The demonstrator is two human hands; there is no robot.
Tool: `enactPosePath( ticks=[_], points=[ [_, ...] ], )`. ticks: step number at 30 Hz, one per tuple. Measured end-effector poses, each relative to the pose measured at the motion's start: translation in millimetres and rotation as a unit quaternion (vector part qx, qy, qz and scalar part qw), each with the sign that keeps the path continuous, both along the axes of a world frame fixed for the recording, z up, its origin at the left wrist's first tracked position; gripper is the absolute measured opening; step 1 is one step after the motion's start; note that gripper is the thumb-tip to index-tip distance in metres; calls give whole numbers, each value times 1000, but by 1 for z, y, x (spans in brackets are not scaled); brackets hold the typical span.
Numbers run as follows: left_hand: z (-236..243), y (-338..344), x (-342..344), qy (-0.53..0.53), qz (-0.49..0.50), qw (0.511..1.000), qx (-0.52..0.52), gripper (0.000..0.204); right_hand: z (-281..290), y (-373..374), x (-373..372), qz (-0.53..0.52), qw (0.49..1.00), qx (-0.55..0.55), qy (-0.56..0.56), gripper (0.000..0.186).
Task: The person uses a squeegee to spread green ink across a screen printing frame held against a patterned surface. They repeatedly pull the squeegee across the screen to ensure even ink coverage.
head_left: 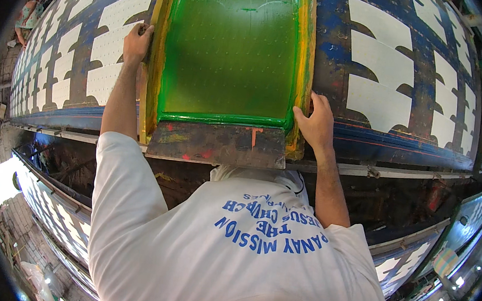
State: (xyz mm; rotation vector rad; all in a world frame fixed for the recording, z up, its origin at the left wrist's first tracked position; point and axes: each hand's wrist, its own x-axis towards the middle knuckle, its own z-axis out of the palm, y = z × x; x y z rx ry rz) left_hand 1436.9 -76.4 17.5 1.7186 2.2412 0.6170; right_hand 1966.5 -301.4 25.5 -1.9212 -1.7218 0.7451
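A screen printing frame point(305, 53) with yellow-stained edges and a translucent green mesh point(228, 57) lies in front of me over a long printing table. My left hand point(137, 44) has curled fingers on the frame's left edge, toward its upper part. My right hand point(318, 123) grips the frame's right edge lower down, thumb toward the green border and fingers wrapped over the side. A dark, paint-spotted flap point(213, 142) spans the frame's near end, just above my white shirt.
White cut pieces point(381, 59) lie in rows on the paint-marked blue table point(333, 44) to both sides. A metal rail point(394, 171) runs along its near edge. Another person point(29, 20) is at the far upper left. More tables point(51, 220) with white pieces show below on both sides.
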Motion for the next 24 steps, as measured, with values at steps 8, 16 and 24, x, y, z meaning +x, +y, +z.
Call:
enactPosePath(
  ticks=[8, 16, 24],
  points=[
    [-15, 5, -15, -20, -24, 999, 27, 54, 8, 5, 3, 20, 1000, 17, -14, 64],
    [4, 6, -5, -44, -24, 999, 16, 48, 42, 10, 27, 45, 993, 109, -3, 63],
    [27, 4, 147, -65, -73, 994, 46, 43, 39, 22, 187, 12, 997, 77, -21, 61]
  ],
)
